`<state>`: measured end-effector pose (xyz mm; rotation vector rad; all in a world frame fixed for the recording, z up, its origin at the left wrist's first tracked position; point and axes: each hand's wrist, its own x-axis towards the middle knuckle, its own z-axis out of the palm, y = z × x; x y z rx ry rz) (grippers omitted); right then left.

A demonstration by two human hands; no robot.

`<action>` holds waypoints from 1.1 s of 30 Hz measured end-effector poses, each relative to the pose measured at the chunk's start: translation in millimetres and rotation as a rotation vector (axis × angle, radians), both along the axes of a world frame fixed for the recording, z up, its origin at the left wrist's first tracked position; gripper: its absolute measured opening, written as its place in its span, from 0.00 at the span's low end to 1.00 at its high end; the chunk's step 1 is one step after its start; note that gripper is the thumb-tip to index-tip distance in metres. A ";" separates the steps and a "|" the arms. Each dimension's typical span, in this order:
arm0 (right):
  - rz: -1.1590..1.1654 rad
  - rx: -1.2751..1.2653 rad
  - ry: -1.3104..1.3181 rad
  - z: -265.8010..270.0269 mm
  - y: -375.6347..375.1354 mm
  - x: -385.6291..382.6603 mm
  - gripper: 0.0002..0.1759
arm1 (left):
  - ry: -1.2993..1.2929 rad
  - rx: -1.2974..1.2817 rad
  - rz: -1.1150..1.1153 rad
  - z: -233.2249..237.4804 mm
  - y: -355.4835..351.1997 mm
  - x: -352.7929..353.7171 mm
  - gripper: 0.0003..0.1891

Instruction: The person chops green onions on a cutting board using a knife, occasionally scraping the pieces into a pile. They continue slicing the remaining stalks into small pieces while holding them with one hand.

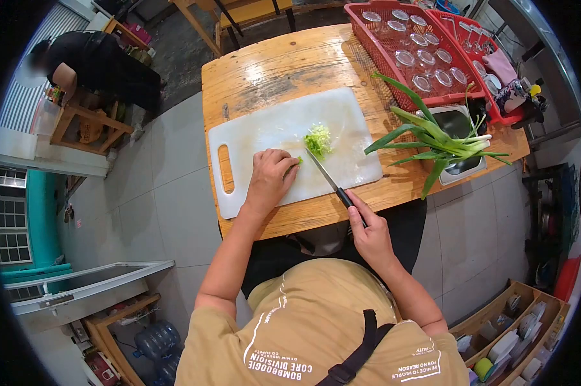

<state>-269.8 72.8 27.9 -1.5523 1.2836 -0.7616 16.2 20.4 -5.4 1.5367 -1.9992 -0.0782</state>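
My right hand [370, 226] is wrapped round the black handle of a kitchen knife [329, 178], its blade pointing away from me over a white cutting board [265, 132]. By the blade's tip lies a small heap of chopped green onion [319, 140]. My left hand [272, 179] rests on the board left of the knife, fingers curled. A bit of green onion [299, 160] shows at its fingertips, mostly hidden under them. Whole green onions [438, 145] lie to the right, across a metal container [454, 122], their long leaves reaching toward the board.
The board lies on a wooden table [265, 64]. A red crate [374, 45] of upturned glasses stands at the back right, beside another red basket [512, 116] with glasses and cloths. Far left, a person in black [104, 64] bends over a wooden stand [91, 122].
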 end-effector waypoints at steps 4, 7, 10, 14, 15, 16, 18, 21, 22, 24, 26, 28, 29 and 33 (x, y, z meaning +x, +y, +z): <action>0.006 -0.063 0.058 -3.6 6.0 -0.3 0.23 | -0.001 -0.002 -0.005 0.1 -0.7 -3.9 0.08; 0.032 -0.079 0.089 -6.1 9.8 0.6 0.24 | 0.002 -0.012 0.008 -0.2 0.9 -6.1 0.07; 0.029 -0.183 0.099 -10.1 11.3 4.0 0.25 | -0.008 0.006 0.013 -1.7 2.2 -6.2 0.09; 0.057 -0.249 0.154 -9.2 9.9 7.5 0.25 | -0.007 -0.003 0.010 -3.8 1.7 -7.6 0.09; 0.058 -0.288 0.155 -10.2 9.8 8.6 0.25 | -0.006 -0.003 0.014 -4.3 1.7 -7.9 0.09; 0.056 -0.286 0.156 -9.5 9.9 9.2 0.25 | -0.005 -0.002 0.018 -5.0 2.0 -8.3 0.09; 0.076 -0.270 0.198 -6.5 10.0 9.7 0.25 | -0.006 -0.014 0.017 -5.5 3.0 -10.0 0.09; 0.086 -0.277 0.230 -5.8 10.2 10.6 0.26 | 0.002 -0.022 0.018 -4.2 2.9 -11.9 0.09; 0.083 -0.274 0.231 -6.6 10.7 11.0 0.26 | 0.008 -0.019 0.020 -4.2 2.8 -12.2 0.09; 0.083 -0.323 0.237 -9.0 11.0 11.9 0.26 | 0.015 -0.023 0.023 -4.9 2.1 -12.9 0.09; 0.087 -0.326 0.259 -10.6 11.8 11.9 0.26 | 0.021 -0.027 0.027 -4.9 2.0 -13.8 0.09; 0.095 -0.335 0.278 -10.8 12.6 12.2 0.26 | 0.036 -0.021 0.042 -3.8 1.7 -15.0 0.08; 0.102 -0.322 0.296 -10.5 13.1 12.3 0.27 | 0.032 -0.026 0.045 -3.7 1.6 -14.5 0.08; 0.117 -0.293 0.325 -11.2 12.9 12.9 0.29 | 0.073 -0.025 0.046 -7.4 1.5 -16.4 0.09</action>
